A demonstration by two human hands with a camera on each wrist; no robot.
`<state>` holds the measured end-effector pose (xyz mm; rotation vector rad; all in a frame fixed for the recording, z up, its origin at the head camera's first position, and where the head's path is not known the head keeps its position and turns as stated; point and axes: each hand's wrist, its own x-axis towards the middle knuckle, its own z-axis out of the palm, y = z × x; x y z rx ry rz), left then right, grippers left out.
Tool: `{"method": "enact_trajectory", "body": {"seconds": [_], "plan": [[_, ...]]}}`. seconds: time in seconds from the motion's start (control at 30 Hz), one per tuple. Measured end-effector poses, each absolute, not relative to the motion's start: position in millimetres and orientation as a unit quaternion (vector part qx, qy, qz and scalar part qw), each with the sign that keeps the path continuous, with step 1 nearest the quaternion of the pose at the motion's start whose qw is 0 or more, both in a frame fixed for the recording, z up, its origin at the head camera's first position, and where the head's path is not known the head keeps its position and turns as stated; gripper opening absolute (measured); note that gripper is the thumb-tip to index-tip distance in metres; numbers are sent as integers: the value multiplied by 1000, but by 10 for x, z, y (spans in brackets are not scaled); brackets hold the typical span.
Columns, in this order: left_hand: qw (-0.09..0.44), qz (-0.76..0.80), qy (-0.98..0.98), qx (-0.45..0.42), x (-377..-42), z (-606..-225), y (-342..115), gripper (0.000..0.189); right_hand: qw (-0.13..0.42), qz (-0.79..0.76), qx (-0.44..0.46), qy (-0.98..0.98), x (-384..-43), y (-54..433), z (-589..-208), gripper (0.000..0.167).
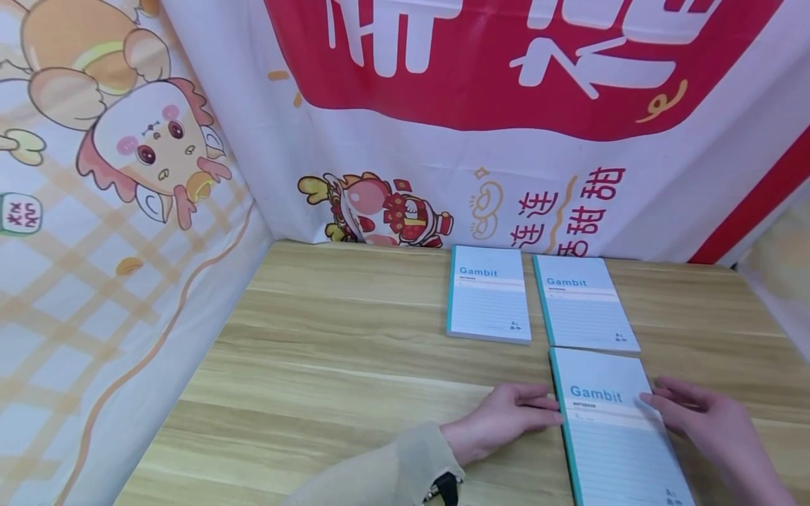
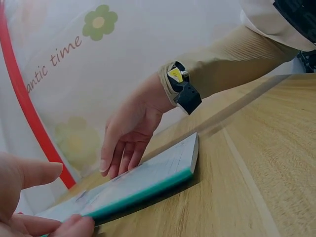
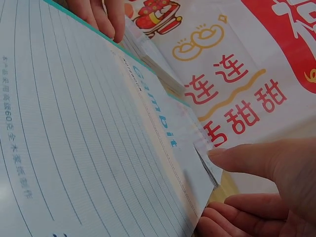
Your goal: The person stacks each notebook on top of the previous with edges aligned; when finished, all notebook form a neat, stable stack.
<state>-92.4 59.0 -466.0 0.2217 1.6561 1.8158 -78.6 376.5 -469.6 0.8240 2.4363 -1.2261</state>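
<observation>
Three white-and-blue Gambit notebooks with teal spines lie on the wooden table. The near notebook (image 1: 616, 443) lies between the two hands. At its spine is my left hand (image 1: 503, 420), fingertips touching the teal edge; in the left wrist view the thumb (image 2: 42, 174) stands apart above the cover. Along the opposite long edge is my right hand (image 1: 715, 422), its fingers straight and relaxed. The right thumb tip (image 3: 219, 157) overlaps the cover's edge, with the other fingers low beside it. Just beyond is the second notebook (image 1: 585, 302), and left of that the third notebook (image 1: 489, 295).
A printed cloth (image 1: 392, 140) with red shapes and lettering hangs along the table's back edge. Another patterned cloth (image 1: 69, 281) runs down the left side. Bare wood of the table (image 1: 329, 337) spreads left of the notebooks.
</observation>
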Motion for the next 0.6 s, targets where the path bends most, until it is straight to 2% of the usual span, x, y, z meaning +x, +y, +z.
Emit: {"method": "enact_trajectory", "body": {"seconds": [0.2, 0.43, 0.6], "plan": [[313, 687, 651, 77, -922, -4651, 610, 53, 146, -427, 290, 844, -792, 3767, -4704, 104], [337, 705, 621, 61, -965, -4649, 626, 53, 145, -427, 294, 843, -795, 3764, -4715, 104], [324, 700, 633, 69, -998, -4677, 677, 52, 139, -424, 293, 846, -811, 3778, -4754, 103]]}}
